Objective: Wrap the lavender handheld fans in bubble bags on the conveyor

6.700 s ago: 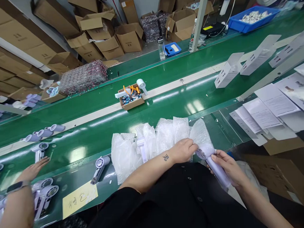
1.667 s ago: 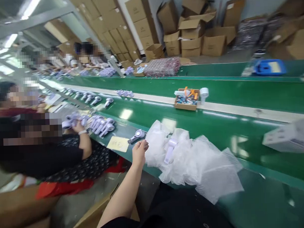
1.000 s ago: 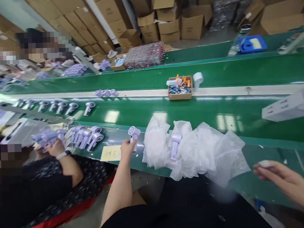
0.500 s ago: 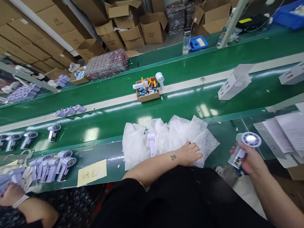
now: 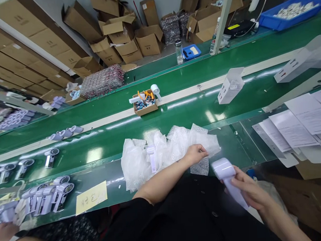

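Note:
My right hand (image 5: 248,187) is closed around the handle of a pale lilac handheld fan (image 5: 225,171), held just off the bench edge with its round head toward my left hand. Over the right end of a row of bubble-wrap bags (image 5: 172,148), my left hand (image 5: 197,153) has its fingertips pinched together at a bubble-wrap bag (image 5: 200,167). Among the bags another lilac fan (image 5: 151,157) lies with its head and handle showing.
Left on the bench are a cluster of fans (image 5: 47,196) and a yellow handwritten note (image 5: 91,197). A co-worker's hand (image 5: 8,233) is at far left. A small carton (image 5: 145,109) of parts, white boxes (image 5: 231,86) and papers (image 5: 292,128) lie beyond and right.
My right hand has brought the fan left toward the bags and turned it, so its lit grille no longer shows. My left hand has gone from fingers spread on the bags to a pinch.

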Available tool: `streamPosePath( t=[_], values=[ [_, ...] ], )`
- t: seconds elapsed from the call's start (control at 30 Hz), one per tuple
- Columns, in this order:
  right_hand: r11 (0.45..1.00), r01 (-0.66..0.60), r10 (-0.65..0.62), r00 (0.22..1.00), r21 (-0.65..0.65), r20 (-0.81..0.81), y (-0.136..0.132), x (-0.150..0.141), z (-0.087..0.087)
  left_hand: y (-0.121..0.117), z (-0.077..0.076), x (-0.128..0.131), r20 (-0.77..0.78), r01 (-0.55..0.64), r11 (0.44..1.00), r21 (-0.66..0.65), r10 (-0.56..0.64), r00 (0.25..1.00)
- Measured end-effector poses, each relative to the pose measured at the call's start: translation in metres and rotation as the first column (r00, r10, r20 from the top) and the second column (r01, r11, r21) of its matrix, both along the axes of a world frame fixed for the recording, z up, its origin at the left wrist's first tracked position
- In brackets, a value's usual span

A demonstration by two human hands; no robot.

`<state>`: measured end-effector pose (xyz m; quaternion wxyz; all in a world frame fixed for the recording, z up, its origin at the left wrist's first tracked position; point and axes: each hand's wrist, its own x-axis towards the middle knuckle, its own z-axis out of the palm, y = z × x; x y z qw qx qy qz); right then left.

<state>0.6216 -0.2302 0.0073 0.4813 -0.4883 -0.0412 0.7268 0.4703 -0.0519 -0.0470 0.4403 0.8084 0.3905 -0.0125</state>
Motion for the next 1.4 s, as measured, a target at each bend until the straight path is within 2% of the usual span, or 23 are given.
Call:
streamPosePath(
  t=[0.03,0.1,0.17,0.23,0.33,0.37,0.4,0.43,0.47,0.5,0.53,0.57,0.63,0.7,0.77,0.87,1.0,1.13,1.17,1.2,1.27,1.3,1.4],
  values=[
    [1.0,-0.014,0.015,0.999,0.022,-0.029,0.005,-0.007,0.002,-0.005,0.004,0.001,0.043,-0.111,0.986,-0.121,0.116,0.992],
    [0.999,-0.025,0.028,0.996,0.043,-0.083,0.017,-0.017,0.002,-0.016,0.009,0.001,0.121,-0.249,0.886,-0.392,0.318,0.94],
    [0.997,-0.049,0.055,0.992,0.054,-0.112,0.027,-0.02,-0.001,-0.023,0.013,-0.003,0.182,-0.248,0.769,-0.589,0.426,0.886],
    [0.993,-0.094,0.1,0.99,0.069,-0.101,0.034,-0.017,-0.005,-0.024,0.015,-0.011,0.2,-0.23,0.679,-0.697,0.492,0.847],
    [0.989,-0.141,0.142,0.99,0.033,-0.009,0.038,-0.009,-0.009,-0.018,0.018,-0.019,0.135,-0.326,0.615,-0.718,0.583,0.801],
    [0.99,-0.144,0.144,0.989,0.004,0.036,0.038,-0.006,-0.01,-0.016,0.019,-0.019,0.121,-0.369,0.621,-0.692,0.603,0.789],
    [0.989,-0.142,0.144,0.986,-0.026,0.08,0.038,-0.004,-0.011,-0.015,0.022,-0.018,0.137,-0.391,0.659,-0.642,0.601,0.787],
    [0.989,-0.139,0.144,0.983,-0.053,0.116,0.038,-0.003,-0.011,-0.015,0.024,-0.017,0.19,-0.382,0.735,-0.56,0.563,0.804],
    [0.989,-0.132,0.141,0.98,-0.069,0.143,0.038,-0.002,-0.011,-0.016,0.027,-0.015,0.262,-0.337,0.833,-0.438,0.477,0.839],
    [0.99,-0.12,0.13,0.979,-0.072,0.159,0.039,-0.003,-0.01,-0.017,0.03,-0.013,0.33,-0.255,0.925,-0.28,0.342,0.88],
    [0.993,-0.101,0.11,0.98,-0.065,0.167,0.04,-0.004,-0.009,-0.019,0.033,-0.013,0.371,-0.157,0.982,-0.103,0.185,0.91],
    [0.996,-0.073,0.081,0.982,-0.052,0.171,0.041,-0.005,-0.008,-0.021,0.035,-0.014,0.38,-0.065,0.996,0.069,0.034,0.924],
    [1.0,-0.003,0.008,0.985,-0.031,0.175,0.042,-0.008,-0.006,-0.025,0.034,-0.02,0.345,0.052,0.945,0.323,-0.168,0.923],
    [0.998,0.055,-0.048,0.984,-0.034,0.171,0.042,-0.012,-0.004,-0.029,0.028,-0.03,0.311,0.068,0.884,0.462,-0.234,0.921],
    [0.994,0.082,-0.07,0.985,-0.071,0.16,0.041,-0.015,-0.005,-0.032,0.02,-0.038,0.288,0.057,0.841,0.538,-0.247,0.925],
    [0.982,0.096,-0.074,0.988,-0.162,0.136,0.039,-0.019,-0.006,-0.034,0.016,-0.035,0.255,0.099,0.806,0.584,-0.298,0.92],
    [0.985,0.093,-0.068,0.984,-0.148,0.167,0.042,-0.015,-0.003,-0.031,0.032,-0.008,0.242,0.189,0.77,0.609,-0.407,0.881],
    [0.98,0.172,-0.159,0.98,-0.099,0.121,0.047,-0.001,-0.001,-0.025,0.043,0.003,0.187,0.386,0.661,0.644,-0.625,0.758],
    [0.973,0.203,-0.19,0.975,-0.111,0.112,0.049,0.002,-0.002,-0.025,0.043,0.002,0.176,0.403,0.674,0.619,-0.619,0.765],
    [0.964,0.23,-0.215,0.97,-0.136,0.113,0.05,0.004,-0.003,-0.025,0.042,0.001,0.169,0.381,0.725,0.575,-0.56,0.811],
    [0.944,0.262,-0.243,0.963,-0.202,0.113,0.053,0.007,-0.008,-0.027,0.041,0.001,0.162,0.261,0.856,0.446,-0.363,0.917],
    [0.938,0.263,-0.248,0.964,-0.227,0.093,0.054,0.007,-0.01,-0.028,0.042,0.004,0.166,0.212,0.902,0.375,-0.291,0.942],
    [0.942,0.218,-0.226,0.974,-0.253,-0.002,0.056,0.01,-0.016,-0.031,0.05,0.018,0.23,0.183,0.972,0.148,-0.214,0.949]
  ],
)
